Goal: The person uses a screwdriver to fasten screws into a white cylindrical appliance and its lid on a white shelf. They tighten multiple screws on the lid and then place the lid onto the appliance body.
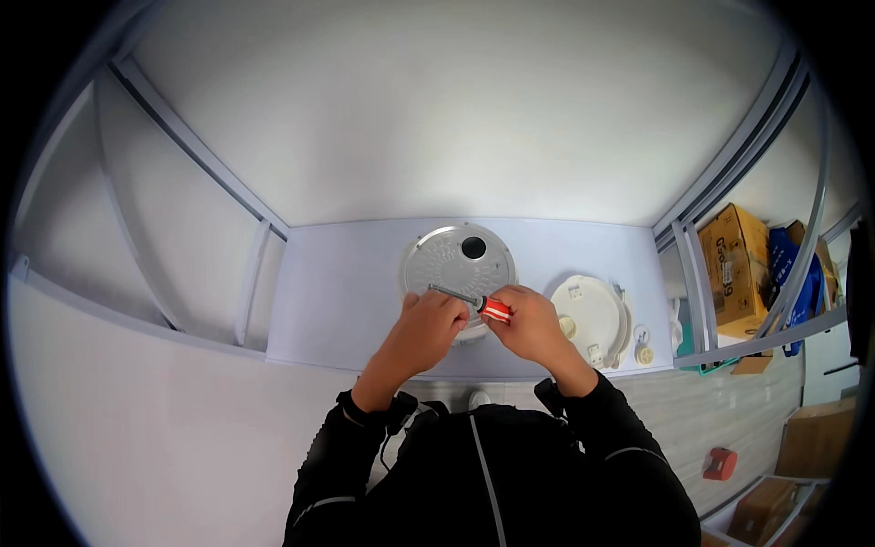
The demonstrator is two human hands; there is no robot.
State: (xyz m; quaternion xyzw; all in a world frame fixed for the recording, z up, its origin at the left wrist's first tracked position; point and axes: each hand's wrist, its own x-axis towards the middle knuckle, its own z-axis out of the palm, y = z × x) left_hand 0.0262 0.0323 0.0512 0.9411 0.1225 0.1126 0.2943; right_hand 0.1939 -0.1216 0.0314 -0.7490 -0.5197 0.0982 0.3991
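A screwdriver (497, 311) with a red-and-white striped handle is in my right hand (531, 325), fingers wrapped round the handle. Its metal shaft points left and passes just beyond my left hand (426, 326). That hand's fingers are curled closed, and whatever they may hold is hidden. Both hands are over the near part of a round silver metal part (458, 258) with a pattern of small marks and a black disc (473, 247) near its far edge. My hands cover its near side.
The pale table (333, 292) also holds a round white plastic part (588, 314) right of my hands and a small cream-coloured piece (644, 354) with a wire. Metal frame posts (694, 287) stand at the right. Beyond them are cardboard boxes (734, 264) and a red stool (720, 463).
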